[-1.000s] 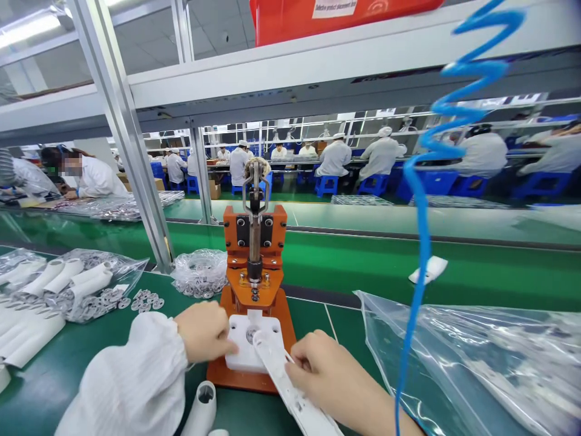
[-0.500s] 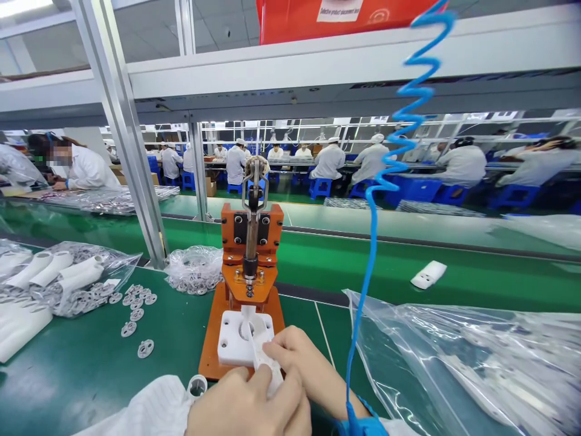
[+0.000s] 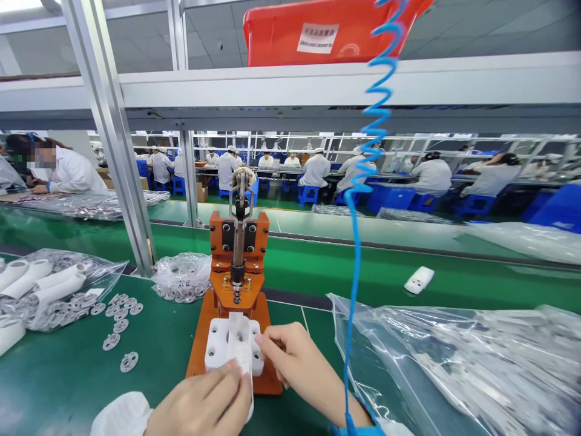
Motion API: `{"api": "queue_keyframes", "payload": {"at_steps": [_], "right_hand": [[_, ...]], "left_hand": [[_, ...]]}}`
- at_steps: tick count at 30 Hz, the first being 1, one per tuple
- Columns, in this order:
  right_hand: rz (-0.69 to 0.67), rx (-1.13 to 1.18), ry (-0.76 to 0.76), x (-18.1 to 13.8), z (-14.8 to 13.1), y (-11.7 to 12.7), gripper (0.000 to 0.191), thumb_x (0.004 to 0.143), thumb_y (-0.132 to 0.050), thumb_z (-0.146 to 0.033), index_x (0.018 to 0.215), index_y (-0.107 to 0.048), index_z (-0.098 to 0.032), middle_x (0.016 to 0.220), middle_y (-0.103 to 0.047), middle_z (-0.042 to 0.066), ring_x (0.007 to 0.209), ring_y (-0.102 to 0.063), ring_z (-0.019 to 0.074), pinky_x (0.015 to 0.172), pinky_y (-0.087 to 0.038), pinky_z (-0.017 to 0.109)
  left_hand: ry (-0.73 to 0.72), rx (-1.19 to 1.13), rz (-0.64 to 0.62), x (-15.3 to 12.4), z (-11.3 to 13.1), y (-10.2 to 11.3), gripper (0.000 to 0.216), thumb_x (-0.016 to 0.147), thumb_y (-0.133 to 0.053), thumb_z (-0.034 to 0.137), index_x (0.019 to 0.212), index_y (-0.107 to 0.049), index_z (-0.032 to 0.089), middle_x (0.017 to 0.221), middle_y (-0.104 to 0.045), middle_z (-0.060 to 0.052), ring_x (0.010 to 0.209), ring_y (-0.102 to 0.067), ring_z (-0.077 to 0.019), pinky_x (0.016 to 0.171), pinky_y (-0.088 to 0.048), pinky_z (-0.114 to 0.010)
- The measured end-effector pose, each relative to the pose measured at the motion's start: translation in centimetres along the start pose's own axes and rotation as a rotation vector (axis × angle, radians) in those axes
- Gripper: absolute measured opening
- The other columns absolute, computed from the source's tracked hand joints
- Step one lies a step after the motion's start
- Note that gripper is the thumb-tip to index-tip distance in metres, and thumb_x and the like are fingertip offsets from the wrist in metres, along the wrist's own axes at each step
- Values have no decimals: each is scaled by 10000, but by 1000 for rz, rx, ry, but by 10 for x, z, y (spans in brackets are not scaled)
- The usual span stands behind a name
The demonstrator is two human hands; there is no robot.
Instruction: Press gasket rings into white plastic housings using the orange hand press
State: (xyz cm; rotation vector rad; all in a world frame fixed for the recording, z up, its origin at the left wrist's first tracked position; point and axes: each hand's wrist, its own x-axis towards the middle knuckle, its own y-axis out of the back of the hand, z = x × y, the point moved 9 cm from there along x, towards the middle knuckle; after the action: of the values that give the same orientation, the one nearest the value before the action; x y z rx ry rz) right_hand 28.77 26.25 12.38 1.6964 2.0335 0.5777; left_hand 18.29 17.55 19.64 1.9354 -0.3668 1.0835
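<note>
White plastic part (image 3: pixel 239 346) is located at the lower centre of the frame, laid lengthwise over the white block. At lower left, loose grey discs (image 3: pixel 129 361) are scattered. Near end of the part is gripped by the closed fingers of the left hand (image 3: pixel 202 399). White block (image 3: pixel 215 346) is seated on the orange press (image 3: pixel 238 275). Right hand (image 3: pixel 297 357) is held half-curled at the block's right edge; whether anything is pinched cannot be told. At lower right, pale parts are contained in a clear bag (image 3: pixel 363 339).
</note>
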Motion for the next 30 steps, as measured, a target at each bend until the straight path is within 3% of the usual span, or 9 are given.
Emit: {"api": "queue_keyframes", "payload": {"at_steps": [4,8,11,16,19,21,25,28,30], "right_hand": [[61,-13,181,-9,-26,8,303,809,-441,-281,530,-429,-163,469,-400,-48,453,-371,82,448,-277,201],[7,-69,393,-18,-48,4,129,739,-514,-115,620,-498,-161,619,-453,-35,548,-414,88,490,-303,194],[-5,-130,448,-18,-51,3,114,737,-525,-92,652,-503,-165,656,-455,-35,550,-416,84,489,-304,194],[-56,-116,507,-23,-56,2,141,672,-555,-19,694,-553,-158,686,-501,-29,555,-448,83,508,-354,180],[-177,-171,611,-31,-63,-17,363,599,-588,10,918,-561,-163,904,-574,18,772,-536,135,693,-415,196],[-146,-302,641,-31,-61,-28,424,617,-562,-22,1009,-520,-178,971,-579,29,858,-537,163,754,-411,221],[25,-496,655,-24,-50,-39,206,722,-440,-122,890,-553,-163,742,-590,28,633,-535,163,551,-400,237],[68,-540,698,-21,-45,-42,175,711,-413,-145,791,-569,-139,670,-566,43,560,-499,173,476,-342,265],[89,-565,731,-21,-44,-41,194,700,-417,-160,810,-574,-135,683,-573,49,562,-497,176,473,-328,273]], "left_hand": [[-38,9,5,-1,-1,3,375,886,-218,26,795,-574,98,657,-668,-27,576,-630,-127,482,-496,-199],[-100,27,-40,-5,5,0,421,884,-177,14,824,-584,100,724,-679,-31,640,-638,-135,527,-507,-211],[-183,51,-106,-10,14,-10,406,867,-200,-11,821,-589,96,724,-676,-33,634,-636,-144,517,-513,-223],[-135,38,-71,-12,7,-10,369,882,-221,25,815,-578,90,694,-668,-51,583,-630,-148,474,-509,-224],[-68,5,-57,-14,0,-12,350,899,-230,76,817,-569,96,696,-659,-61,582,-625,-157,455,-500,-234],[-49,-24,-74,-18,-1,-17,334,898,-241,88,819,-566,97,710,-655,-66,595,-621,-158,469,-502,-236],[-73,-58,-79,-20,4,-21,372,900,-207,94,756,-550,111,662,-631,-54,562,-590,-140,478,-485,-222],[-81,-193,-112,-6,-3,-8,392,923,-223,295,767,-545,136,655,-593,-41,636,-562,-167,670,-494,-318],[-2,-357,-63,15,-25,12,346,872,-335,435,859,-533,152,797,-583,-61,792,-539,-206,867,-394,-427]]}}
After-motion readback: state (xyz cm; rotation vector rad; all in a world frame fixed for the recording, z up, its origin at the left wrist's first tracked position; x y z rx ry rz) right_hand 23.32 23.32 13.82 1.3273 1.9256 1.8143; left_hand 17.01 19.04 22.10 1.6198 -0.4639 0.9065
